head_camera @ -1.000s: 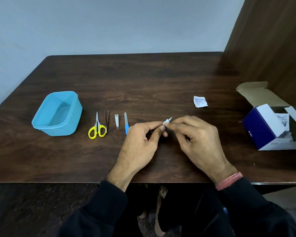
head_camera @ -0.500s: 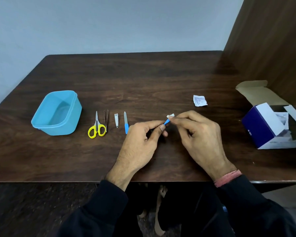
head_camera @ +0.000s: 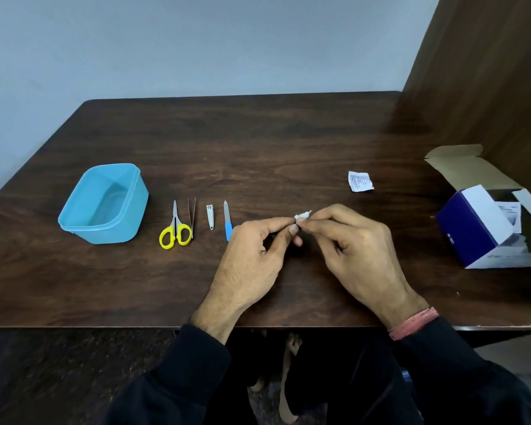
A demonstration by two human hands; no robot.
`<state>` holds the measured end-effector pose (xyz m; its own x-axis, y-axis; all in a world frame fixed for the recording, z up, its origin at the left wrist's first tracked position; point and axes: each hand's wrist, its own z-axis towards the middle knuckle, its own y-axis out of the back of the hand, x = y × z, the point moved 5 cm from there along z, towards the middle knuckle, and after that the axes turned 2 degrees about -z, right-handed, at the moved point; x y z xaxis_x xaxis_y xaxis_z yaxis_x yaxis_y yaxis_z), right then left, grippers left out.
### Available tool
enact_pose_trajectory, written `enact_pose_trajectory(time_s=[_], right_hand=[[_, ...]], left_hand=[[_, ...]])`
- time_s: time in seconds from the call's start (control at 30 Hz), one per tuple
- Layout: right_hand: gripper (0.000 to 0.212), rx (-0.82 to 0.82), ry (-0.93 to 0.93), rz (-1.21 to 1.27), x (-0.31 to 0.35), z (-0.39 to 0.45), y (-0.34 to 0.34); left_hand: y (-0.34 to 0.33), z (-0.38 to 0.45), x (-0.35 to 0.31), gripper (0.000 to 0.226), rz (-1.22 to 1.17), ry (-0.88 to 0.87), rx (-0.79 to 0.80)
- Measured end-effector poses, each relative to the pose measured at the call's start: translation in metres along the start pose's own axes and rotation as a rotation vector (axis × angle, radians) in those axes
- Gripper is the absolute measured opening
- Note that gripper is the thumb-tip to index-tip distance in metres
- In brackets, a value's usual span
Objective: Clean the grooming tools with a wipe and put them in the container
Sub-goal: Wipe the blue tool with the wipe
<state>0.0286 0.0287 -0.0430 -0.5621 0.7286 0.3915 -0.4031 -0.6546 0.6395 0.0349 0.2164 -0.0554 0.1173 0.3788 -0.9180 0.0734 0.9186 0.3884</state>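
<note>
I am holding a small blue tool in my left hand, fingers and thumb curled round it so that only a sliver of blue is showing at the fingertips; what kind of tool it is I cannot tell; my right hand is pinching a small white wipe against that exposed tip, just right of the frame's centre, above the counter. The tool's long axis is running from lower left to upper right, out of my left hand towards my right, so I judge the wiping to be going along that line. The blue container is sitting at the left of the frame, well apart from both hands and on the left hand's side, so that hand is the nearer one for the drop. Between it and my hands the yellow-handled scissors, tweezers, nail clipper and nail file are lying in a row, each pointing up the frame, still to be wiped; I would be crossing over them.
</note>
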Motion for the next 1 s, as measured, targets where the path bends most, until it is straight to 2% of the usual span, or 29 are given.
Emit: enact_pose_trajectory(time_s=[0.4, 0.67, 1.0], right_hand=[[0.024, -0.013, 0.033, -0.047, 0.0039, -0.0005, 0.0003], [0.024, -0.024, -0.035, -0.019, -0.0004, 0.0005, 0.0020], [0.020, -0.017, 0.058, -0.018, 0.0058, -0.0007, 0.0009]], left_hand=[[0.0001, -0.0013, 0.0012, 0.023, -0.027, -0.007, 0.001], [0.0003, -0.0010, 0.0054, 0.023, -0.014, 0.003, 0.004], [0.0002, -0.0022, 0.0029, 0.024, -0.026, -0.033, 0.023]])
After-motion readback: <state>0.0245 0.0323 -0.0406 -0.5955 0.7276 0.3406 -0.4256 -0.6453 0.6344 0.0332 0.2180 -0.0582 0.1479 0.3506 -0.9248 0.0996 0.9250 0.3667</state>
